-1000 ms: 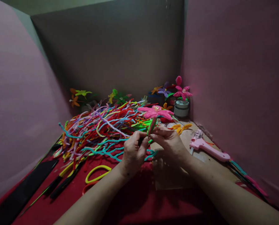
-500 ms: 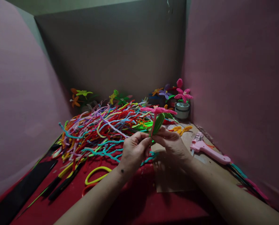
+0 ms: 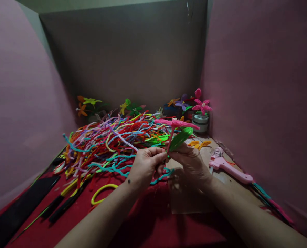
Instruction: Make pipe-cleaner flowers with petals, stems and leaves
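Note:
A pink fuzzy flower [image 3: 177, 123] with a pink stem stands upright between my hands at the centre of the head view. A green leaf [image 3: 180, 138] slants up to the right from its stem. My left hand [image 3: 149, 165] pinches the stem's lower end between thumb and fingers. From the other side, my right hand [image 3: 188, 160] is closed on the base of the leaf and the stem. The fingertips of both hands nearly meet there, and small green bits show between them.
A heap of coloured fuzzy stems [image 3: 117, 134] lies behind my left hand. Yellow-handled scissors [image 3: 94, 193] and pliers [image 3: 65, 198] rest on the red cloth. At right are a pink glue gun [image 3: 231, 168] and orange petals [image 3: 200, 144]. A pink flower in a pot [image 3: 200, 122] stands behind.
The leaf has swung outward to the right and shows more of its broad side. The flower and my right hand have shifted slightly right.

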The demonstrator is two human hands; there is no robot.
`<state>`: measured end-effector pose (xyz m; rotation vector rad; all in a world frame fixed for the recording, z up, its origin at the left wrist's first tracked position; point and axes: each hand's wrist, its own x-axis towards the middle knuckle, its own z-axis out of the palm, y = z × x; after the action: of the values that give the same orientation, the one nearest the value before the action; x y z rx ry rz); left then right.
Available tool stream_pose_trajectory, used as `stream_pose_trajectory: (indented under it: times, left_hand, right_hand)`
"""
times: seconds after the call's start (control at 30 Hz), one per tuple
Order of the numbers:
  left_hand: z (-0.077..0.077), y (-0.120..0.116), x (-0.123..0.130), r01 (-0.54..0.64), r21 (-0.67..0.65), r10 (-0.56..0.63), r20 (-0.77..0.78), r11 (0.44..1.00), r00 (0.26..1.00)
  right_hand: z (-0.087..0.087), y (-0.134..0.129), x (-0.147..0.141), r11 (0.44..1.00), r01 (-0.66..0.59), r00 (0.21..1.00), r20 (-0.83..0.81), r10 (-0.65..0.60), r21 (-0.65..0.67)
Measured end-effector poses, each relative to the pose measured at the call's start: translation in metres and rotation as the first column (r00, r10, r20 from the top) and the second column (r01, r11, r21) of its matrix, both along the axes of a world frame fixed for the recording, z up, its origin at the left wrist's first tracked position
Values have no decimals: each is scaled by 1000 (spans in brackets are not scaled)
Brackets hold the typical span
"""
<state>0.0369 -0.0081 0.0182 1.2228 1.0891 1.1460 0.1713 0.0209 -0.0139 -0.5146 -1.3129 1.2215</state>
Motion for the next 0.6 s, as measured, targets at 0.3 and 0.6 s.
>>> stream_pose_trajectory:
  times: [0.3, 0.6]
  left_hand:
    - [7, 0, -6, 164, 2, -164, 83, 986, 983]
    - [8, 5, -21, 517, -144, -493, 175, 844, 852]
  right_hand:
    - [13, -3, 8, 996, -12, 996, 86, 4, 90]
    - [23, 1, 18, 960, -278, 923, 273, 272, -19]
